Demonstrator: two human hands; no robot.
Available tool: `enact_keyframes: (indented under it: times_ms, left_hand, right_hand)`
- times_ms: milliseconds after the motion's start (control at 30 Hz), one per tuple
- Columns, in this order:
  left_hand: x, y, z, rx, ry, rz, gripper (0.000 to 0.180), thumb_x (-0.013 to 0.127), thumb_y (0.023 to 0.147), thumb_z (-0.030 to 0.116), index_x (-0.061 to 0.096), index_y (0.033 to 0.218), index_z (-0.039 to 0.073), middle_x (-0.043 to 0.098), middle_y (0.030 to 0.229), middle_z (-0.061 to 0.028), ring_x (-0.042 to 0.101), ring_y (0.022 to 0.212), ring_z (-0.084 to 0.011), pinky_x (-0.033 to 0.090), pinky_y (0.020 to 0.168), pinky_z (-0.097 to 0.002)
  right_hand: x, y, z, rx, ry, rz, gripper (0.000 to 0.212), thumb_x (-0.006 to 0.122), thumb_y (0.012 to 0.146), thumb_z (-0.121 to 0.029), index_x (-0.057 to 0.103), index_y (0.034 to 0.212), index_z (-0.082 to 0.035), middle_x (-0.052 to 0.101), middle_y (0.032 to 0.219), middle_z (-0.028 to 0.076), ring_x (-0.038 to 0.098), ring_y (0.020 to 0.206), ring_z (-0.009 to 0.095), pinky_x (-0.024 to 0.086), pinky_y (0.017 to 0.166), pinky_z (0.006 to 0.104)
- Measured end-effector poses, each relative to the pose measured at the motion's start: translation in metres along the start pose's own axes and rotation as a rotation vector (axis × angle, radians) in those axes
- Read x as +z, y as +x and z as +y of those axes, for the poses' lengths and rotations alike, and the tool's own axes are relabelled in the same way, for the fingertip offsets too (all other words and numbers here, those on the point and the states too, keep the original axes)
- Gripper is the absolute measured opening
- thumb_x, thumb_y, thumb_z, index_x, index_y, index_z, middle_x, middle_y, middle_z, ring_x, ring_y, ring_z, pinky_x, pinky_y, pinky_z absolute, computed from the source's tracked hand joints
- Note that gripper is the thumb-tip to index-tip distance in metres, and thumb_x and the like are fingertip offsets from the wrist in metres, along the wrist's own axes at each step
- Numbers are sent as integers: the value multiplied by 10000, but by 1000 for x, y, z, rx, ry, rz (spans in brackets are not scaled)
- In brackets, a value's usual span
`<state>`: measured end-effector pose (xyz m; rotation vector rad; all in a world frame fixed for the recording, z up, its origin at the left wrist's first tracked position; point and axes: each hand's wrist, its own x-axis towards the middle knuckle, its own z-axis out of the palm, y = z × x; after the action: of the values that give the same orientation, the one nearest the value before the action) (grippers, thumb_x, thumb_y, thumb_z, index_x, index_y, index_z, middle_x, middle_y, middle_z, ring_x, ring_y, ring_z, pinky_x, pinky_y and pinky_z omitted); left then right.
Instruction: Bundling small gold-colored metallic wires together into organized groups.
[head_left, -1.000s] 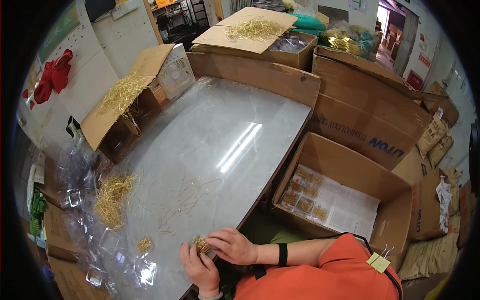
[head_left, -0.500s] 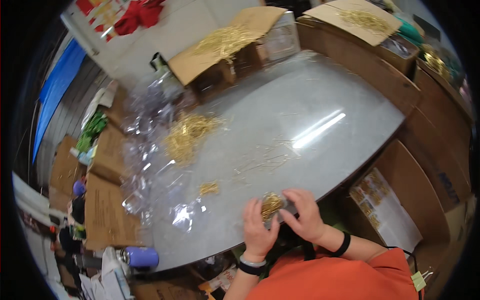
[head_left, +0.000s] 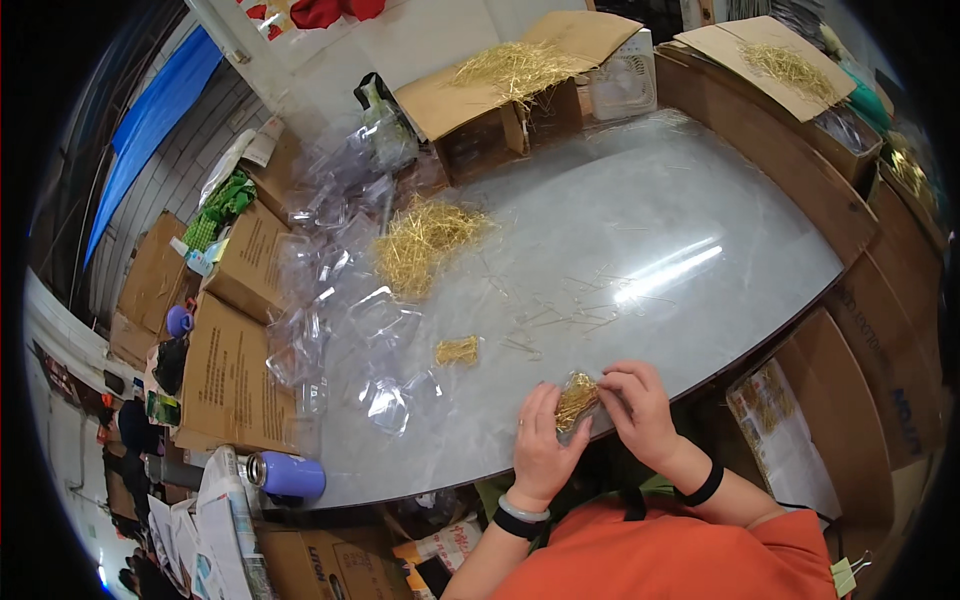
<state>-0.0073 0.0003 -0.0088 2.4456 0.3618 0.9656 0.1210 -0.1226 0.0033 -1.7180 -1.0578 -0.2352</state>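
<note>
At the near edge of the grey table (head_left: 480,420), both my hands are cupped round a small bundle of thin gold wire pieces (head_left: 577,400), which seems to lie in a clear plastic case. My left hand (head_left: 542,445) has its fingers along the left side, thumb toward the near end. Curled fingers of my right hand (head_left: 640,415) press at the right side. A clear case filled with gold wire pieces (head_left: 456,350) lies to the left, beyond my left hand. Several loose gold wires (head_left: 570,315) are scattered farther up the table.
A big heap of gold wires (head_left: 425,245) and many clear plastic cases (head_left: 340,260) cover the table's left side. Cardboard boxes (head_left: 235,370) line the left; a purple bottle (head_left: 288,475) stands near the front left corner. An open carton (head_left: 820,400) sits at the right.
The whole view has shifted, with the table lying farther right and slightly higher near my hands. The bundle stays between both hands; the fingers of my right hand have curled in more.
</note>
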Motion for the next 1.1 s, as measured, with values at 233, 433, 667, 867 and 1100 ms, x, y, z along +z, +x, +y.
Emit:
enact_keyframes:
  times_ms: [233,433,667,867,1100]
  left_hand:
    - [1,-1,-1,-3,34,-8,620,817,841,202,540,1350,-19,573,1354,-221,549,1271,-409,457,1073,-474]
    - [2,-4,-2,-46,-36,-9,768,840,806,203,447,1425,-27,558,1358,-231,546,1273,-419,470,1067,-477]
    - [3,-6,-3,-92,-91,-29,912,867,772,187,340,1486,-22,548,1370,-239,565,1236,-409,484,1049,-464]
    - [-12,0,-5,-109,-290,-124,988,820,762,118,233,1545,-21,505,1427,-250,515,1313,-408,446,1092,-461]
    - [-20,-5,-14,-167,-754,-187,1022,678,823,43,33,1614,-3,372,1527,-279,398,1451,-392,318,1217,-476]
  right_hand:
    - [-5,-13,-5,-179,-167,-93,343,738,862,-103,661,1193,-60,681,1172,108,614,1133,333,456,989,479]
    - [2,12,-23,-124,-92,-80,378,762,822,-95,664,1186,-63,649,1240,120,578,1179,352,451,994,458]
    - [21,12,-1,-62,-50,-151,316,743,805,-43,697,1115,-80,619,1266,148,571,1152,364,439,1004,448]
    - [5,17,-17,-96,-14,-165,392,785,789,-154,684,1161,-83,605,1288,169,552,1194,386,440,1009,466]
    - [21,11,-3,-55,-70,-218,484,794,772,-230,662,1215,-87,562,1362,175,516,1255,394,418,1039,506]
